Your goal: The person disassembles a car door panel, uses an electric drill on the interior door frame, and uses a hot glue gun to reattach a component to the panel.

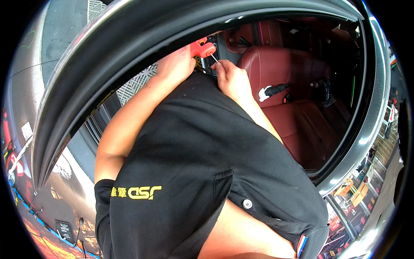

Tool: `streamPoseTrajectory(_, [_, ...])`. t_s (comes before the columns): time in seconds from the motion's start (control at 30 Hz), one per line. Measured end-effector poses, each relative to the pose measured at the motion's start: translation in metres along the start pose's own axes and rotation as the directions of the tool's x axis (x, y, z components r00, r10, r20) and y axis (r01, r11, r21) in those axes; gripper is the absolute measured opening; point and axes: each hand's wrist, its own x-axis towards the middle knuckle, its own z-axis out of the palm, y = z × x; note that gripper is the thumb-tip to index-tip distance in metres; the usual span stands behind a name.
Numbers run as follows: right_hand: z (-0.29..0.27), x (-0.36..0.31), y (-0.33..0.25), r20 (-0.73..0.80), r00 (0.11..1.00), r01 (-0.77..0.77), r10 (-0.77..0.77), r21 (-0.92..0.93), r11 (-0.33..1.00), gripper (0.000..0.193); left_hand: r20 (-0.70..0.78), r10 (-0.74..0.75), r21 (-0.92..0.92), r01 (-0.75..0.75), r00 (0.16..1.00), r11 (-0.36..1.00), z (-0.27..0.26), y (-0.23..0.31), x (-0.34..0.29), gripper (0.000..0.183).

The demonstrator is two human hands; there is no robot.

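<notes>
The orange-handled tool [202, 47] is located at the upper centre of the view, inside the car's door opening, just ahead of the dark panel [211, 64] beside the red leather seat [280, 69]. Its rounded orange handle is enclosed at the lower left by the left hand [174, 64], whose grip is closed around it. A thin metal shaft [214, 58] is seen running down from the handle to the right hand [230, 77], and it is pinched in a narrow grip between the fingertips [218, 65]. Both hands are positioned close together, nearly touching. The forearms are partly covered by a black shirt [194, 151]. A black seat-belt buckle with a white tab [271, 91] is seen lying on the seat, well apart from the hands. The opening is framed by the black door seal [108, 64].
</notes>
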Motion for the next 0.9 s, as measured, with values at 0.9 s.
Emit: streamPoseTrajectory(0.9, [-0.007, -0.003, 0.027, 0.095, 0.985, 0.130, -0.142, 0.124, 0.984, 0.024, -0.202, -0.002, -0.106, -0.019, 0.979, 0.994, 0.014, -0.008, -0.010, 0.050])
